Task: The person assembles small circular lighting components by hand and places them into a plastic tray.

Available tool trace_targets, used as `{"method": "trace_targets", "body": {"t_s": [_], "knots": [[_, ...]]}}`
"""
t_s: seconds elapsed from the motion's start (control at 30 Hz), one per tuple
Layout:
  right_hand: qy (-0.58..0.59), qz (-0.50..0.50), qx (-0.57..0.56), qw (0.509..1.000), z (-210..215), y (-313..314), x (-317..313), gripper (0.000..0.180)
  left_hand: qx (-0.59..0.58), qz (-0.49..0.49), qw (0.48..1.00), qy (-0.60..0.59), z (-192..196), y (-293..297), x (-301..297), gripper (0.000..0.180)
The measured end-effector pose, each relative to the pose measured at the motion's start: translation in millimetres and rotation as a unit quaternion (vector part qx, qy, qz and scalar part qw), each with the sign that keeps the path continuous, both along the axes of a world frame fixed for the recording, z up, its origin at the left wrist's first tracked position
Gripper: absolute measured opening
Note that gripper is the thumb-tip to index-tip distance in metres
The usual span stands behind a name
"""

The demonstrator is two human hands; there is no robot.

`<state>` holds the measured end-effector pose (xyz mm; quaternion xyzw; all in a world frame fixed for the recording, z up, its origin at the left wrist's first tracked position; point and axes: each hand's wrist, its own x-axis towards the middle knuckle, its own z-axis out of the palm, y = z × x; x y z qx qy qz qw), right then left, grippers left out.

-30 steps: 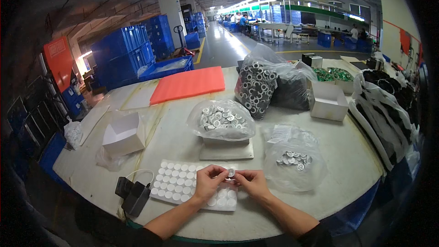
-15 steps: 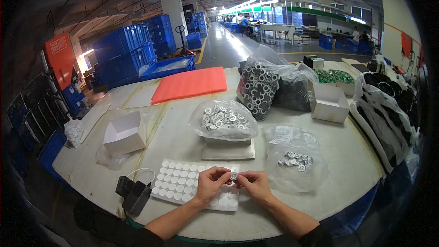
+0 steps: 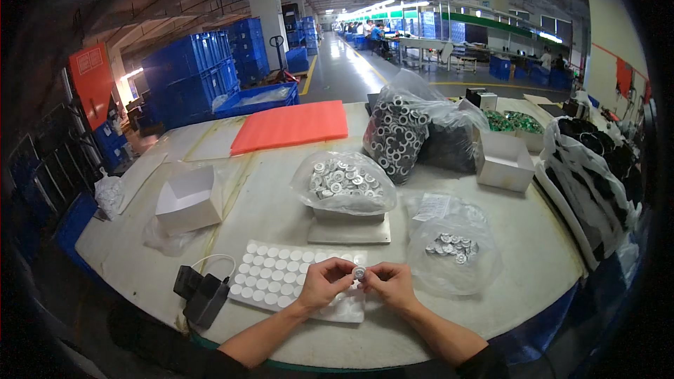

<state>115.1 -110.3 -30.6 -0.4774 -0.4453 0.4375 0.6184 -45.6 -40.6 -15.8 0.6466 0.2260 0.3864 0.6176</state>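
Two hands meet at the near edge of the bench (image 3: 281, 210). Your left hand (image 3: 324, 284) and your right hand (image 3: 390, 285) both pinch one small round metal ring (image 3: 359, 273) between their fingertips, holding it up just above the bench. Right under your hands lies a white sheet of round pads (image 3: 281, 274), reaching out to the left. A black gadget with a white cord (image 3: 200, 293) sits just left of that sheet. To your right is a clear bag with a few metal rings (image 3: 453, 249) inside. Farther back, in the middle, a fuller bag of metal rings (image 3: 344, 181) rests on a flat grey tray (image 3: 349, 228). An open white box (image 3: 186, 200) stands on the left. On the far side you can see an orange foam sheet (image 3: 291, 126) and a big bag of dark rings (image 3: 397, 133).
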Motion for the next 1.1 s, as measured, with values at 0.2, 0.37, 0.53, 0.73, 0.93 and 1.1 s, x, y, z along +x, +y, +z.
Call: {"method": "trace_targets", "body": {"t_s": [0.2, 0.37, 0.53, 0.73, 0.93, 1.1], "knots": [[-0.067, -0.03, 0.049, 0.996, 0.1, -2.4, 0.8, 0.016, -0.04, 0.011, 0.998, 0.042, 1.9, -2.6, -2.5, 0.016], [-0.214, -0.029, 0.062, 0.974, 2.0, -1.0, 11.4, 0.017, 0.116, -0.009, 0.976, 0.184, 19.8, -4.1, -3.2, 0.015], [-0.159, 0.019, 0.039, 0.986, -2.6, 3.5, 10.3, 0.016, 0.056, -0.056, 0.989, 0.122, 8.3, 7.8, -7.6, 0.014], [-0.016, 0.045, -0.038, 0.998, -12.7, 9.1, 4.4, 0.025, -0.06, -0.065, 0.989, 0.114, 12.6, 9.5, -6.7, 0.014], [-0.041, 0.036, 0.02, 0.998, -10.5, 7.6, 1.1, 0.022, -0.094, -0.033, 0.993, 0.058, 17.6, -1.8, -2.3, 0.017], [-0.177, -0.045, 0.076, 0.98, -17.4, 7.7, -3.0, 0.017, -0.065, -0.047, 0.996, 0.028, 2.9, -2.2, 0.1, 0.021]]}}
